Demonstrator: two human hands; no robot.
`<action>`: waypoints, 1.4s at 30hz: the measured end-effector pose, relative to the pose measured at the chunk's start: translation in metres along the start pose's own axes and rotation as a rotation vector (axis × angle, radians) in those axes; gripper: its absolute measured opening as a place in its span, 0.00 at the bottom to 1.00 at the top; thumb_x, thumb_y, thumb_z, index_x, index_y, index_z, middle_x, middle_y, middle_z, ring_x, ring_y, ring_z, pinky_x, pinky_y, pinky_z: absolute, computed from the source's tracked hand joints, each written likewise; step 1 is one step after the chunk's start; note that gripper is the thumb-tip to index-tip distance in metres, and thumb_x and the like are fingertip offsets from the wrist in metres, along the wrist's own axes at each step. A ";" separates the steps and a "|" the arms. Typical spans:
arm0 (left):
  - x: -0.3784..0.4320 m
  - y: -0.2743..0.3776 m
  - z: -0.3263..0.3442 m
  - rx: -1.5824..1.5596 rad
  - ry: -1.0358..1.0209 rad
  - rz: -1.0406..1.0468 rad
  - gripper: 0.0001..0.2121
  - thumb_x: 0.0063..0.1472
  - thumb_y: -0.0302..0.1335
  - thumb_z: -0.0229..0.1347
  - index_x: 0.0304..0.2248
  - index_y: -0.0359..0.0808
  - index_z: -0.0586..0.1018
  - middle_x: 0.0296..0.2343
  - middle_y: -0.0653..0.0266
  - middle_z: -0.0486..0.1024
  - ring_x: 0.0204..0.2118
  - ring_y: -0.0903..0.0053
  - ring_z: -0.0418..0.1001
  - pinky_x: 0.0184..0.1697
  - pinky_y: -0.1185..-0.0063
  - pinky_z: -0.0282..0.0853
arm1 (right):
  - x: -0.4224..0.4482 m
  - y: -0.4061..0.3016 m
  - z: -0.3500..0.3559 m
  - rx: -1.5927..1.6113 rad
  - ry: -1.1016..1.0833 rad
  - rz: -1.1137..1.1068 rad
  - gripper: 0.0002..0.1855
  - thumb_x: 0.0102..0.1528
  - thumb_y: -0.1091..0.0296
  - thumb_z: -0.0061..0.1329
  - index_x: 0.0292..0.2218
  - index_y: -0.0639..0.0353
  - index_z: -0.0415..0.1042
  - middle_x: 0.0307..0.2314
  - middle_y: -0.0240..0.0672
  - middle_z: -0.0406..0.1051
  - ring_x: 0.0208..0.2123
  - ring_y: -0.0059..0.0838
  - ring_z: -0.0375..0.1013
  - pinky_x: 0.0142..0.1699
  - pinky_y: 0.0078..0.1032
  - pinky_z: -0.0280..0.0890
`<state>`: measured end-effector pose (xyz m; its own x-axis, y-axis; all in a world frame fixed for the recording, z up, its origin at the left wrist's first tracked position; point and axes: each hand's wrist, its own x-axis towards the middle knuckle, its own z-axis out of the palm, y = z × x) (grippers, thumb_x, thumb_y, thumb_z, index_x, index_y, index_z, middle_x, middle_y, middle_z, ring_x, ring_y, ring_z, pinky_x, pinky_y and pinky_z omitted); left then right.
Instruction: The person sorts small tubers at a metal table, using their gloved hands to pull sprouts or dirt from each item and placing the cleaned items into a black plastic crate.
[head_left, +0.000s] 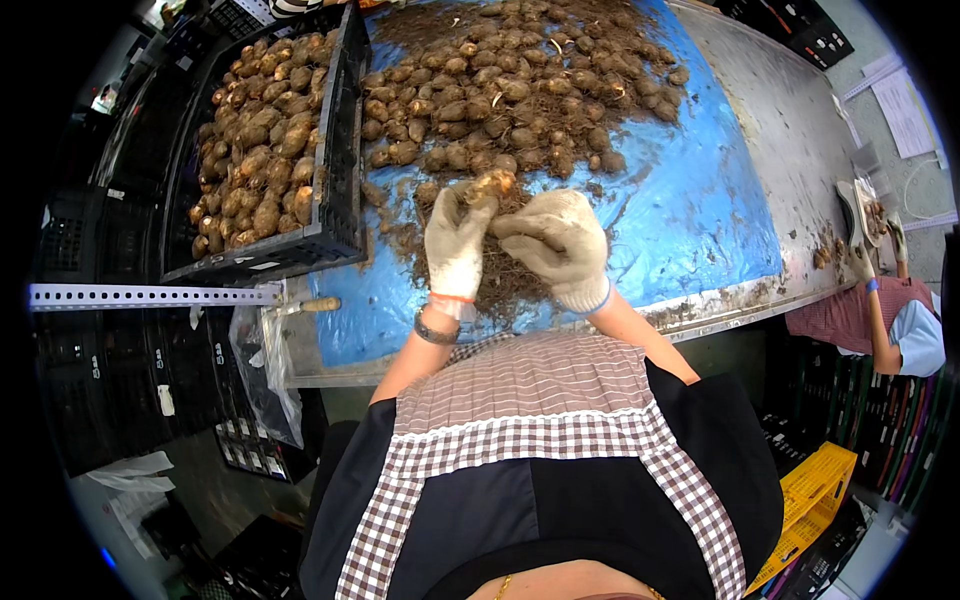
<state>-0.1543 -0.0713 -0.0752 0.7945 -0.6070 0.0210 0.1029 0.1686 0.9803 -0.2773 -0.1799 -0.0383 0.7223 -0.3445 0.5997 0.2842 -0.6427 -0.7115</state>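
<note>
My left hand (457, 240), in a white knit glove with an orange cuff edge, grips a small taro corm (491, 186) with a pale, bared end. Close beside it, my gloved right hand (559, 244) has its fingers curled, the tips almost at the left thumb. Whether root fibres are pinched between them is hidden. Below both hands lies a mat of loose brown root fibres (510, 289) on a blue plastic sheet (675, 225). Just beyond, a large heap of hairy brown taro corms (517, 82) covers the far part of the sheet.
A black plastic crate (341, 150) full of corms (262, 142) stands left of the heap. Near the left table edge lies a wooden-handled tool (321, 304). A metal table (795, 150) extends right, where a gloved co-worker (870, 307) handles a tray (870, 214). Yellow crates (814, 502) stand behind.
</note>
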 end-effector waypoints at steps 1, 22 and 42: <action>0.001 0.002 -0.005 -0.090 -0.043 -0.050 0.15 0.63 0.24 0.55 0.48 0.28 0.73 0.40 0.62 0.77 0.38 0.79 0.76 0.41 0.81 0.75 | -0.001 0.001 -0.001 0.078 0.048 0.087 0.11 0.46 0.78 0.60 0.34 0.63 0.77 0.34 0.40 0.76 0.38 0.34 0.76 0.44 0.29 0.71; -0.003 0.006 0.002 0.015 -0.007 0.077 0.09 0.61 0.21 0.59 0.40 0.25 0.80 0.35 0.58 0.81 0.35 0.78 0.80 0.38 0.82 0.77 | -0.029 0.007 0.010 0.489 0.140 0.613 0.29 0.51 0.82 0.58 0.54 0.66 0.66 0.53 0.41 0.66 0.53 0.30 0.68 0.53 0.26 0.70; -0.002 0.010 -0.007 0.229 -0.021 0.029 0.09 0.61 0.25 0.59 0.38 0.28 0.80 0.32 0.59 0.81 0.34 0.78 0.79 0.38 0.81 0.74 | -0.020 0.008 0.006 0.589 -0.012 0.601 0.28 0.51 0.81 0.56 0.54 0.64 0.67 0.54 0.39 0.66 0.55 0.29 0.67 0.59 0.29 0.65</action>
<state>-0.1501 -0.0630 -0.0665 0.7822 -0.6209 0.0512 -0.0600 0.0066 0.9982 -0.2861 -0.1741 -0.0579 0.8617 -0.5043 0.0558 0.1288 0.1110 -0.9854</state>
